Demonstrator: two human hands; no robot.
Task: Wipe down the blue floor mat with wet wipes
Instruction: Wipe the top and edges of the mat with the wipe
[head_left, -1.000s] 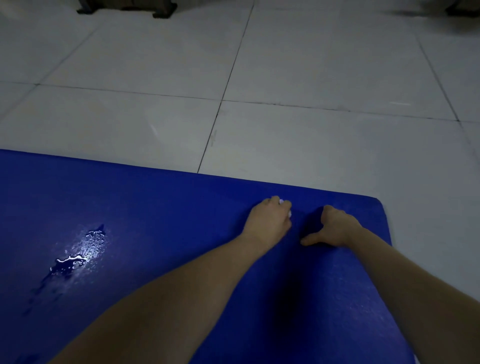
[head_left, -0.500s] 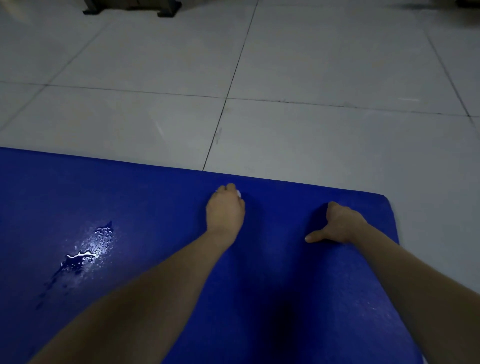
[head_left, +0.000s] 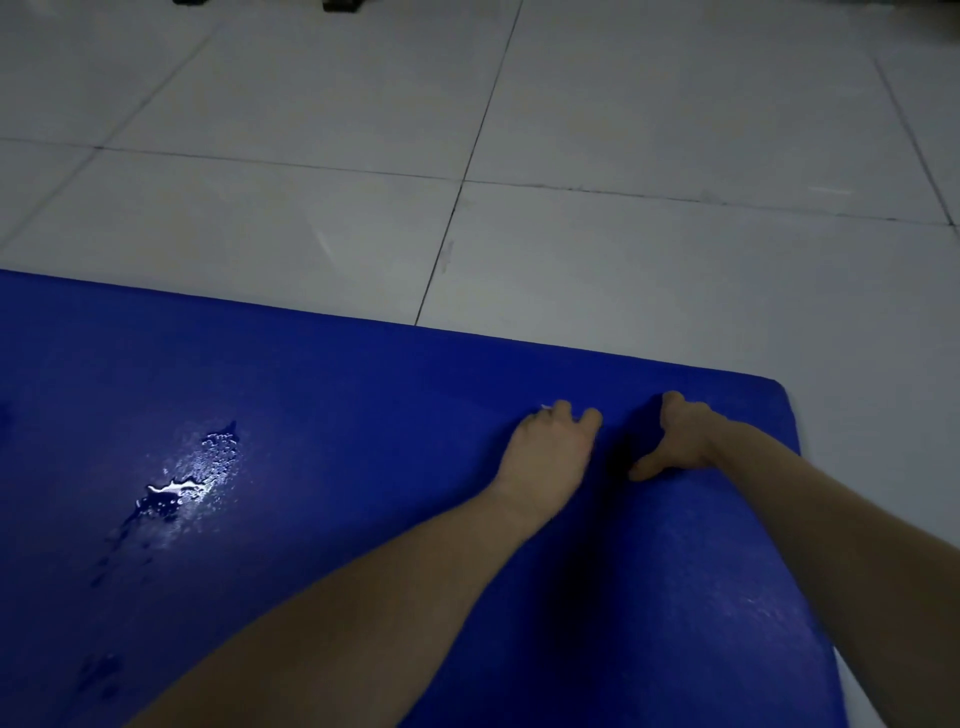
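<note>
left grip (head_left: 545, 452) clutching wipe (head_left: 545, 407), right grip (head_left: 680, 436) on blue mat (head_left: 337, 415)

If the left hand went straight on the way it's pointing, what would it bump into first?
Nothing solid. The left hand, gripping a white wet wipe, points at the far edge of the blue floor mat; past that edge lies only pale grey tiled floor, as far as the picture shows.

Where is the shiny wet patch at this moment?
In the head view, the wet patch lies on the left part of the blue mat, well left of the left hand and apart from it.
</note>
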